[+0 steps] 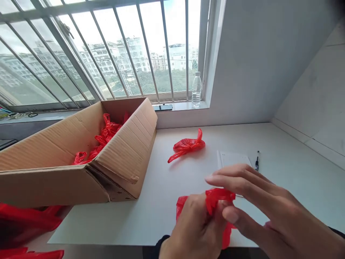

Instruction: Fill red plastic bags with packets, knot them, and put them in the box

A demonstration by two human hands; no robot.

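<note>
My left hand point(195, 228) is closed around a red plastic bag point(219, 196) at the table's front edge. Part of the bag loops over its fingers, and more of the red film shows to the left and below. Just to the right hovers my right hand point(265, 203), its fingers stretched out and its thumb apart, close to the bag's upper part. Whether that thumb touches the film I cannot tell. Farther back on the white table point(167, 180) lies a knotted red plastic bag point(190, 144) with its ends sticking out.
A large open cardboard box point(126, 144) on the left holds several red bags point(107, 131). Behind my right hand are a white notepad or sheet point(234, 158) and a pen point(257, 163). A water bottle point(196, 90) and a phone-like object point(164, 107) rest on the windowsill. More red plastic point(29, 217) shows lower left.
</note>
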